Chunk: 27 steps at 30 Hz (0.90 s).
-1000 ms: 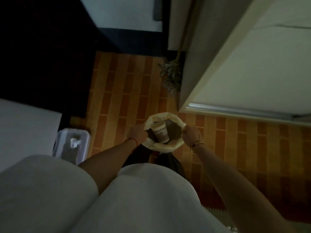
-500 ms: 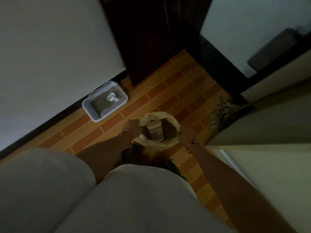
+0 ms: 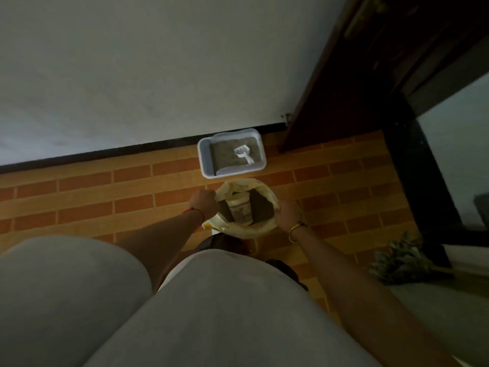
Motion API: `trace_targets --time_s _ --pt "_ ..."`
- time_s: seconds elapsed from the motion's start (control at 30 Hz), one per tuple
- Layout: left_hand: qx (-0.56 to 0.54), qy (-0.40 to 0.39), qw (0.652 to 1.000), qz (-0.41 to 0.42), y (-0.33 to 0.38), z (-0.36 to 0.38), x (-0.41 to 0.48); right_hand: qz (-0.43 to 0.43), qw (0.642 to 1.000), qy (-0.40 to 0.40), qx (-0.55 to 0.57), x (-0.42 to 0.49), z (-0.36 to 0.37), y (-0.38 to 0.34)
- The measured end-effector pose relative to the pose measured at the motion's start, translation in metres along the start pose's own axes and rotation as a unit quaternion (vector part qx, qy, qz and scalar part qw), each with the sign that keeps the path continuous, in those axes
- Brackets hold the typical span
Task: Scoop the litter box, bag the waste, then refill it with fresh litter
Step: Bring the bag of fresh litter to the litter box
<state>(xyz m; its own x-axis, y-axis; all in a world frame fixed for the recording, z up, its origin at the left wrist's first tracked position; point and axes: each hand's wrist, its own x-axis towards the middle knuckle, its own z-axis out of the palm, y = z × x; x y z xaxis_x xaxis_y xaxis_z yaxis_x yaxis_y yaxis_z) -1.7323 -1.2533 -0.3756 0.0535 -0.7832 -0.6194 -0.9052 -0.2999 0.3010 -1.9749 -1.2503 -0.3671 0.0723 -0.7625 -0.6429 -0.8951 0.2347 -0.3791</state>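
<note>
I hold a pale yellow bag [image 3: 246, 230] open in front of me, above the floor. My left hand [image 3: 203, 203] grips its left rim and my right hand [image 3: 289, 215] grips its right rim. Inside the bag stands a cup-like container [image 3: 239, 211] beside dark litter. Just beyond the bag, against the wall, sits the white litter box [image 3: 205, 162] with grey-brown litter in it. A white slotted scoop [image 3: 244, 153] lies on that litter.
The floor is orange brick-pattern tile [image 3: 105, 192]. A pale wall [image 3: 132, 75] with a dark skirting runs behind the litter box. A dark wooden door [image 3: 357, 75] stands to the right. A broom head [image 3: 402, 263] lies on the floor at my right.
My view has swung round to the left, so the litter box now lies straight ahead of the bag instead of off to the left. Both hands keep their grip on the bag's rim.
</note>
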Motion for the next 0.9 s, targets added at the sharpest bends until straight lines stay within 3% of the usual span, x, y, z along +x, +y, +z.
trace_targets --time_s 0.2,0.4,0.9 --pt "-0.079 0.018 0.992 -0.093 -0.086 -0.037 0.011 -0.076 0.996 -0.019 -0.052 0.051 0.019 -0.099" --pt "-0.197 0.061 0.961 -0.187 -0.148 -0.048 0.016 -0.112 0.983 -0.057 -0.133 0.124 0.059 -0.161" --pt "-0.330 0.149 0.873 -0.328 -0.254 0.030 0.124 -0.249 0.917 -0.145 -0.275 0.287 0.136 -0.273"
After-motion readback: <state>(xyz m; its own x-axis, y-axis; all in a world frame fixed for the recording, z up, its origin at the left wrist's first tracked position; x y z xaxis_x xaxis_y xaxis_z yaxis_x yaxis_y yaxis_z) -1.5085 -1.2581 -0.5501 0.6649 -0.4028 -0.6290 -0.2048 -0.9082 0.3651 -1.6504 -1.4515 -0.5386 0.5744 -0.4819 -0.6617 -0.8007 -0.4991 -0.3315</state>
